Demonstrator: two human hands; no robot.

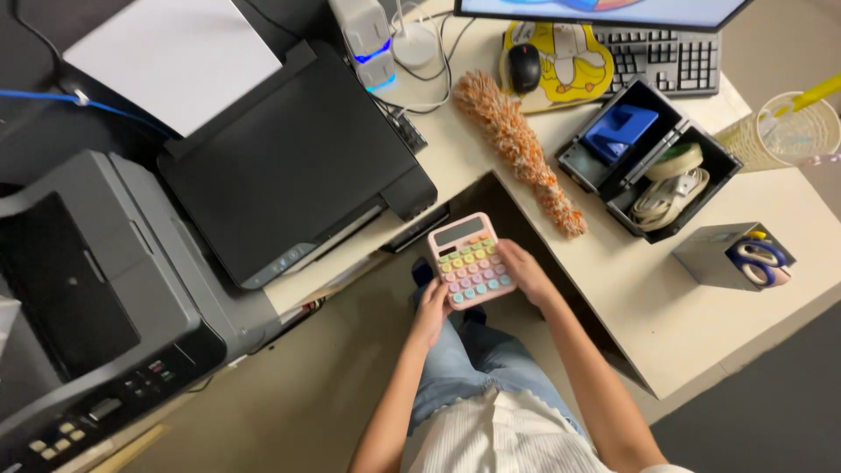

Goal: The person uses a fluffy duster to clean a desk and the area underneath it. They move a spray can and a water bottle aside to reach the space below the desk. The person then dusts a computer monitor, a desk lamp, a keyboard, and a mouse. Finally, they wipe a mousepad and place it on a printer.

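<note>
two hands support the pink rectangular plastic calculator with pastel keys, held in the air just off the inner corner of the cream desk. left hand grips its lower-left edge; right hand clasps its right edge. judged best practice: keep it level, display upward, thumbs off the keys, and clear of the orange fluffy duster lying near on the desk.

Calculator sits between printer at left and duster at right.

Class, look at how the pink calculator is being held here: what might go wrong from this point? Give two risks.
1. Both hands, left and right, grip the pink calculator only by its edges, over open floor rather than the desk; a slip would likely drop it.
2. The orange duster lies close by; a right elbow swing might knock it.
</note>
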